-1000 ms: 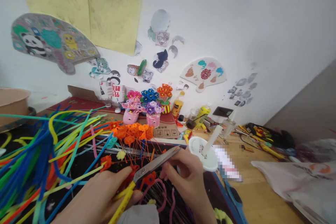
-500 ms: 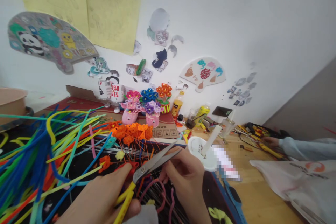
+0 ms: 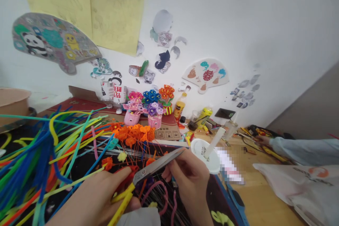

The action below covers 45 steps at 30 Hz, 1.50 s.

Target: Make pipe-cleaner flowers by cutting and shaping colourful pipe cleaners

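Observation:
My left hand is closed around scissors whose handles are wrapped in yellow. Their blades point up and right, lying almost together. A red piece shows between my left thumb and the scissors; its kind is unclear. Close against the blades, my right hand has its thumb and fingers pinched together; whatever lies between them is hidden. Below the hands, a curled pink pipe cleaner rests over dark wire stems. Orange pipe-cleaner flowers on thin stems lie just beyond the scissors.
Many coloured pipe cleaners spread across the left. Potted pipe-cleaner flowers stand at the back near bottles. A lidded cup with a straw stands right of my hand. Farther right are a co-worker's sleeve and a white plastic bag.
The scissor blades, slightly apart before, have come closer together. My right hand has shifted slightly right. The co-worker's hand has moved a little left.

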Tool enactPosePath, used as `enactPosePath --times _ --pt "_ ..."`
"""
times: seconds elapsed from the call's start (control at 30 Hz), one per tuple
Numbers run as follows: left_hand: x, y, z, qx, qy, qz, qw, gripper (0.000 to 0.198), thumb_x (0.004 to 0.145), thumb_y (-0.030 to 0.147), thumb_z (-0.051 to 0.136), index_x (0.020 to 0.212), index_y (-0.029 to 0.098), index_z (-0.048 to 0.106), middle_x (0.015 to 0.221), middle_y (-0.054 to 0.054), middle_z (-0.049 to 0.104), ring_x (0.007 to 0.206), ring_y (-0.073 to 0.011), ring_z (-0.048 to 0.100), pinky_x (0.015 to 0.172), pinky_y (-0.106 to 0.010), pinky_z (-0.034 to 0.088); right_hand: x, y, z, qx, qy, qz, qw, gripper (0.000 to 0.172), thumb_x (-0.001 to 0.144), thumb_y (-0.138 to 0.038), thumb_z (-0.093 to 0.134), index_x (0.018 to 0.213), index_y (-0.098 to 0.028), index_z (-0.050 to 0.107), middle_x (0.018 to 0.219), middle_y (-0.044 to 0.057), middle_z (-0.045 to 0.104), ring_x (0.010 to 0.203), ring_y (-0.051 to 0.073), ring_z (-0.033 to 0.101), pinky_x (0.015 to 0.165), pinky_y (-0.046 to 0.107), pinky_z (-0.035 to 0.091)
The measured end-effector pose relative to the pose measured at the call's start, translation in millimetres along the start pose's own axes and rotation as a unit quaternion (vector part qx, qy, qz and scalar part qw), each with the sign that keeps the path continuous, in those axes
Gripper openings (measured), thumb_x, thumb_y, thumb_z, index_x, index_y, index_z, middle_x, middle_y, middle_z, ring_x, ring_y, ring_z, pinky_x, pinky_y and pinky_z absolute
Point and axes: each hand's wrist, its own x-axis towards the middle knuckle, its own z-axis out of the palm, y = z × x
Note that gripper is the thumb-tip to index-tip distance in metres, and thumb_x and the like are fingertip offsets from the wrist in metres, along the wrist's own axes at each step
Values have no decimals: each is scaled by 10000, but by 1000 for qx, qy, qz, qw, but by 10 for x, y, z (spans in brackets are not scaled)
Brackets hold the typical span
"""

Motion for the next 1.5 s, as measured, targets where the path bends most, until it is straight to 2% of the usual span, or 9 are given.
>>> enactPosePath --times 0.37,0.47,0.67,0.93,1.1,1.2,1.33,1.5 --pt "-7 -56 -37 20 5 4 1000 301 789 475 527 831 234 702 719 -48 718 649 -220 639 570 -267 395 -8 -10 -18 0 -16 -8 1000 196 894 -200 610 710 -177 674 586 -3 631 453 129 641 435 201 494" --pt "-20 -95 -9 14 -4 3 1000 300 792 473 522 834 233 697 691 -44 708 627 -227 636 553 -273 380 -8 2 -21 14 -22 -6 1000 180 890 -185 613 720 -180 673 602 -9 624 459 123 644 435 194 491" --pt "-31 -188 99 0 24 18 1000 280 827 459 523 806 239 695 681 -27 710 607 -208 627 549 -266 366 3 4 -10 10 -25 -5 1000 175 888 -171 612 725 -178 675 594 -12 615 453 122 639 428 196 485" --pt "-35 -115 68 18 5 -6 1000 363 816 508 489 843 231 722 748 -71 733 675 -241 663 588 -283 407 7 -7 10 -4 -24 -32 999 211 878 -141 607 675 -180 647 595 -14 617 450 118 639 431 192 479" --pt "-40 -92 19 -14 -1 8 1000 274 794 448 499 761 233 665 672 -29 725 591 -204 641 539 -261 366 1 8 -10 -3 -35 -23 999 202 887 -148 604 694 -180 654 590 -12 624 467 123 642 455 200 483" --pt "-42 -110 35 -57 -8 17 998 212 775 408 473 736 235 590 709 -28 746 594 -200 652 545 -258 390 -7 27 -18 9 -39 -9 999 178 902 -181 607 736 -180 670 621 -5 629 472 127 646 451 208 486" --pt "-50 -136 80 -76 49 50 995 221 749 408 459 839 254 589 798 -30 757 659 -218 665 591 -280 438 -9 28 -25 3 -43 -2 999 166 920 -218 603 775 -186 678 631 -1 635 495 131 640 475 218 494" --pt "-36 -90 18 -48 20 34 998 199 746 373 468 811 239 600 764 -44 751 645 -219 667 602 -288 442 8 -7 -27 -13 -50 -22 998 223 929 -206 584 721 -191 660 596 -13 613 501 122 614 486 207 477"
